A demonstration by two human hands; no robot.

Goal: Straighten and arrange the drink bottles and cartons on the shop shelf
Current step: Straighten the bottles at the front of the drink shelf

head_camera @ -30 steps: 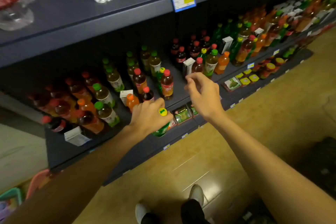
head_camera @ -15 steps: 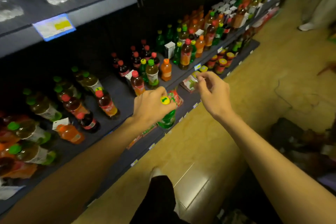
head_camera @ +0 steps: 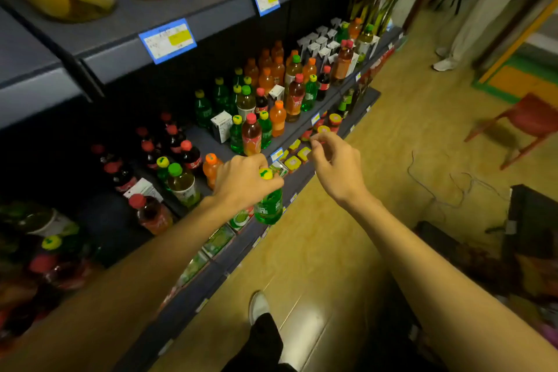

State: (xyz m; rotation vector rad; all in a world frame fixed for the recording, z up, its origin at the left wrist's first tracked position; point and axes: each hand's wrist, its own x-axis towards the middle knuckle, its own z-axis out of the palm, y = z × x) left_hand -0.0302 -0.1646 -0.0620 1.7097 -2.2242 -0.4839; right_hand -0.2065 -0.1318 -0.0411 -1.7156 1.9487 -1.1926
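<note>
Clearly the left hand (head_camera: pixel 241 181) was carrying stock rather than straightening it in place: its fingers were wrapped round the neck of a green bottle (head_camera: pixel 268 205), just under the yellow cap (head_camera: pixel 265 174), and the bottle hung upright in front of the middle shelf's edge (head_camera: pixel 305 130), over the lower shelf (head_camera: pixel 235 260) and not standing on either. A neck grip of that kind suits lifting and lowering a bottle into a tight gap, which was probably why it was held so.

The right hand (head_camera: pixel 338 166) held nothing. Its fingers were loosely curled, thumb and forefinger close together near the small yellow-lidded packs (head_camera: pixel 297 158) on the lower shelf, though the blur there made it hard to say whether the fingertips touched anything.

On the middle shelf the drinks stood in rough clusters: dark red-capped bottles (head_camera: pixel 181 151) toward the back left, other green bottles with yellow caps (head_camera: pixel 235 133) near a white carton (head_camera: pixel 222 125), orange bottles (head_camera: pixel 277 118) further along, and more white cartons (head_camera: pixel 320 42) at the far end. Kinds were mixed within the clusters, so much sorting seemed left to do. The likeliest home for the carried bottle was beside its green fellows, where the front of the shelf showed bare space; setting it down would call for care not to knock the neighbours.
</note>
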